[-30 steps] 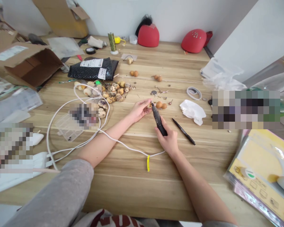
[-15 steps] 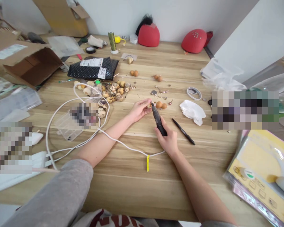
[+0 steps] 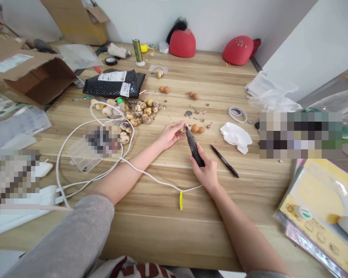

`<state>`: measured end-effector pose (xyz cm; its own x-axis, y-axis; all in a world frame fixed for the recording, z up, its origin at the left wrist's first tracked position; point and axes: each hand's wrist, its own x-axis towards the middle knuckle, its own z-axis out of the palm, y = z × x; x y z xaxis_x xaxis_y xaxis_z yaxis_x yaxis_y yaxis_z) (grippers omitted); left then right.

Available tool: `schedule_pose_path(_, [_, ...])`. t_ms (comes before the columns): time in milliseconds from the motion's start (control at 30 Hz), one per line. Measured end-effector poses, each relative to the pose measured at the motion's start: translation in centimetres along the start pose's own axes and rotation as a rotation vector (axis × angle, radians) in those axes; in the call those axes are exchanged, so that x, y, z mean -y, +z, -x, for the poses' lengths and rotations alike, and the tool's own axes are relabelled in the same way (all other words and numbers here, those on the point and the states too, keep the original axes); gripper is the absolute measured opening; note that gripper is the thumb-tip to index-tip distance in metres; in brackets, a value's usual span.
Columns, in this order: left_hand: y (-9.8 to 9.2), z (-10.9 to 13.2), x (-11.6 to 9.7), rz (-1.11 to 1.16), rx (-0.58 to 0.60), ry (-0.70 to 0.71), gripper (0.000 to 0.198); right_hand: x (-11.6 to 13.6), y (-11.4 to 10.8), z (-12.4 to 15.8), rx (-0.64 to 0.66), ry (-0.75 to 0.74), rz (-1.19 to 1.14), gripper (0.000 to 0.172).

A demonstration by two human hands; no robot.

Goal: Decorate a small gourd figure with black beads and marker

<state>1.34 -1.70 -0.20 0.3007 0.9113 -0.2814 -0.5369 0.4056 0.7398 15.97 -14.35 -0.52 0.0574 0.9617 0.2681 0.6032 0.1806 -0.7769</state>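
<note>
My right hand grips a black pen-shaped corded tool, its tip pointing up and left. A white cable with a yellow tag runs from the tool across the wooden table. My left hand rests on the table with its fingers pinched round a small tan gourd-like piece, right at the tool's tip. Two small orange-brown gourds lie just right of the tip.
A heap of patterned small gourds lies left of my left hand, a black pen and crumpled white tissue to the right. A tape ring, black parcel, cardboard boxes, red objects and booklets surround them.
</note>
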Motion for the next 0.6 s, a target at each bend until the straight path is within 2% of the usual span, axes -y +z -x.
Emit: schedule_pose_path(600, [0.04,0.08,0.0,0.007,0.014,0.034,0.013,0.02,0.03,-0.03,-0.016,0.032,0.006,0.055])
